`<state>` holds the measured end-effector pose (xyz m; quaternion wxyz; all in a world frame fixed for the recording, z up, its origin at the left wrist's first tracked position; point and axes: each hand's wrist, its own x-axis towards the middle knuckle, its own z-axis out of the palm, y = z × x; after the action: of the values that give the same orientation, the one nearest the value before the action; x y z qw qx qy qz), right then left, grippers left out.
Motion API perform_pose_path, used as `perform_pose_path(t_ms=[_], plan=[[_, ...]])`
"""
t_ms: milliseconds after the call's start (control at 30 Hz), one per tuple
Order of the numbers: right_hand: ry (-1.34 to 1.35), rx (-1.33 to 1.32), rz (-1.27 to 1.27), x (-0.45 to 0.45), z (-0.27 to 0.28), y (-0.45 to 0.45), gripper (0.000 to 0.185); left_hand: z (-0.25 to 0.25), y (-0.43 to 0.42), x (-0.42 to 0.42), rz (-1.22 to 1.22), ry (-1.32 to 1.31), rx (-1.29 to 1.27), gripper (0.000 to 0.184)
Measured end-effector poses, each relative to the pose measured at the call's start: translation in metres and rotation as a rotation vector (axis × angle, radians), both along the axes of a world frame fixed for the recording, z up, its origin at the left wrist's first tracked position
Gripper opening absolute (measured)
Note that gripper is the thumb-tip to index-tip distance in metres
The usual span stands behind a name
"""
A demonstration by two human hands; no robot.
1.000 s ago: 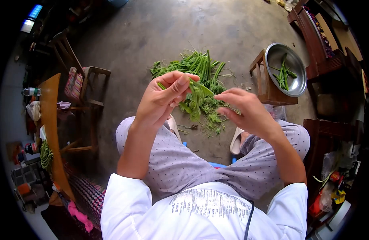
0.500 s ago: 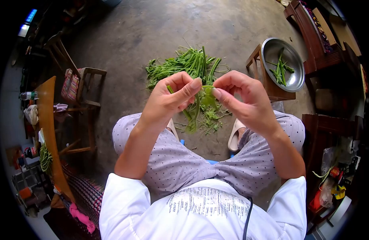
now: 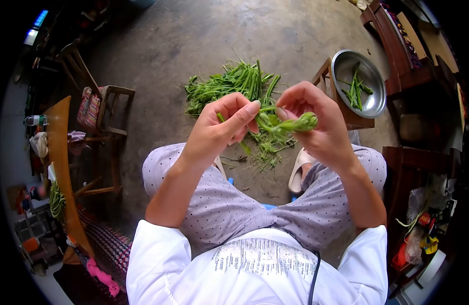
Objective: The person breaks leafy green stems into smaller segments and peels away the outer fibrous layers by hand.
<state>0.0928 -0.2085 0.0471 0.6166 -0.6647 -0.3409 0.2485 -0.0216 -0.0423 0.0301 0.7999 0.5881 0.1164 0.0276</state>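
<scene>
Presently, head view: the bare left hand [image 3: 219,129] is pinching a slender, light-green plant shoot with a curled, leafy tip [image 3: 291,126] between thumb and forefinger. The bare right hand [image 3: 323,119] is pinching the same shoot just beside the left fingertips, the leafy tip lying in front of its fingers. Shoot is hanging in the air between both hands. Beyond it, a loose heap of green stems and leaves [image 3: 219,89] is lying on the grey concrete floor [image 3: 163,56]. To the right, a round, silvery metal basin [image 3: 373,76] is resting on a brown wooden stool [image 3: 357,122] and holding several short green stems [image 3: 354,94].

Handling, judged: close-set pinches are suiting fine work, force acting on one short stretch. Left is best serving as anchor, right as light puller; squeezing hard is risking bruised, tender tissue.
</scene>
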Motion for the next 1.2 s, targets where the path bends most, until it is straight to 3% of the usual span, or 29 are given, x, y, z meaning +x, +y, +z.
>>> perform_pose_path(t_ms=[67,133,200,667,767,833,867,933,1000,1067,1100,1167,1200], plan=[[-0.364,-0.018,0.024,0.0,0.006,-0.003,0.011,-0.001,-0.002,0.0,0.027,-0.025,0.054,0.018],[-0.35,-0.017,0.025,-0.004,0.007,-0.002,0.013,-0.002,-0.003,0.0,0.053,-0.047,0.108,0.018],[-0.511,-0.067,-0.023,-0.007,0.005,0.0,0.014,0.0,-0.005,-0.001,0.075,-0.028,0.153,0.02],[-0.574,-0.05,-0.114,-0.016,-0.001,0.008,0.011,-0.004,-0.016,0.001,0.156,-0.114,0.578,0.015],[-0.479,-0.091,-0.099,-0.013,-0.003,0.007,0.01,-0.005,-0.019,0.002,0.182,-0.14,0.551,0.015],[-0.049,0.017,-0.063,-0.008,-0.013,0.006,0.008,-0.005,-0.018,0.001,0.195,-0.148,0.492,0.015],[-0.05,0.019,-0.064,-0.006,-0.011,0.005,0.008,-0.004,-0.014,0.0,0.16,-0.121,0.401,0.016],[0.253,-0.033,-0.047,-0.001,-0.005,0.001,0.008,-0.002,-0.011,0.0,0.125,-0.095,0.311,0.016],[0.181,-0.046,-0.041,0.005,-0.005,-0.005,0.008,-0.001,-0.008,0.001,0.167,-0.113,0.265,0.018],[-0.105,-0.362,0.064,0.011,0.006,-0.011,0.008,0.0,-0.008,0.0,0.179,-0.115,0.29,0.018],[-0.104,-0.362,0.066,0.011,0.005,-0.011,0.008,0.0,-0.008,0.0,0.187,-0.117,0.313,0.018],[-0.537,-0.253,-0.077,0.009,0.001,-0.011,0.009,-0.001,-0.008,0.0,0.2,-0.129,0.349,0.018],[-0.535,-0.255,-0.076,0.009,0.005,-0.011,0.009,-0.001,-0.008,0.0,0.212,-0.142,0.385,0.018]])
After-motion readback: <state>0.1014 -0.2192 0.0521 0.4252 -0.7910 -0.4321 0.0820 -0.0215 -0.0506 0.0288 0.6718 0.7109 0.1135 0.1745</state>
